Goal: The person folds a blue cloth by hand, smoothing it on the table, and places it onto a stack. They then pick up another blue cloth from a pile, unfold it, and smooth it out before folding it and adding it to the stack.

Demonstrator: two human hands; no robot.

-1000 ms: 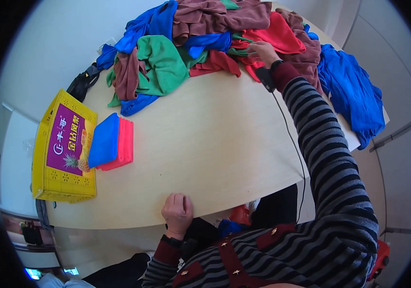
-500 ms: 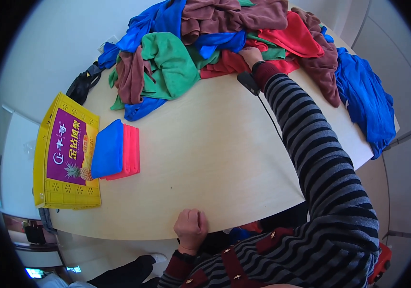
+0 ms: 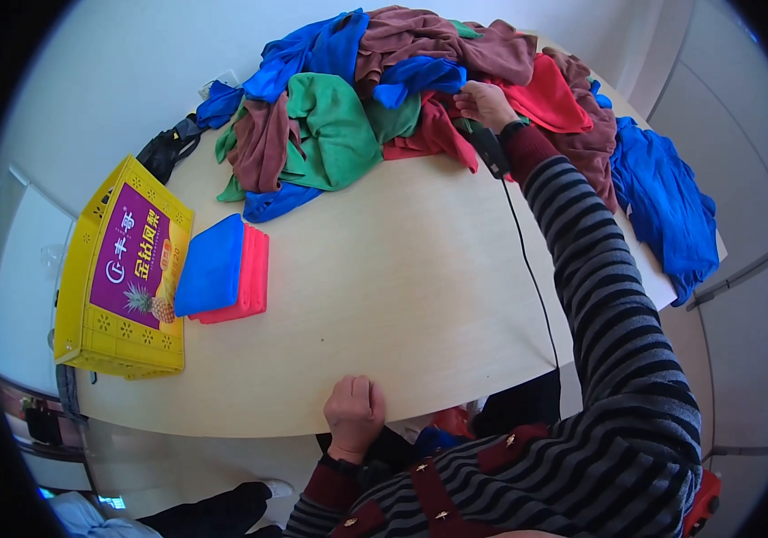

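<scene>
At the far side of the table, my right hand (image 3: 489, 106) is closed with its fingertips pinching a red cloth (image 3: 445, 134) at the front of a heap. A blue cloth (image 3: 420, 79) lies right beside those fingertips, and my fingers partly hide where the grip meets the fabric. Near the front edge, my left hand (image 3: 354, 408) rests on the table as a loose fist with nothing visible in it. Left of the middle, a flat stack of folded cloths has a blue folded cloth (image 3: 211, 266) on top and red folded cloths (image 3: 254, 280) beneath.
A yellow crate (image 3: 124, 345) stands beside the stack. The heap includes a green cloth (image 3: 335, 134), brown cloths (image 3: 411, 40) and a blue cloth (image 3: 666, 202) hanging over the right edge. A black device (image 3: 490, 152) with a cable is at my right wrist. Another person's leg (image 3: 209, 513) shows below.
My right hand has drawn back slightly from the heap, pulling the red cloth into a raised fold. My left fist stays at the table edge. The view has shifted a little.
</scene>
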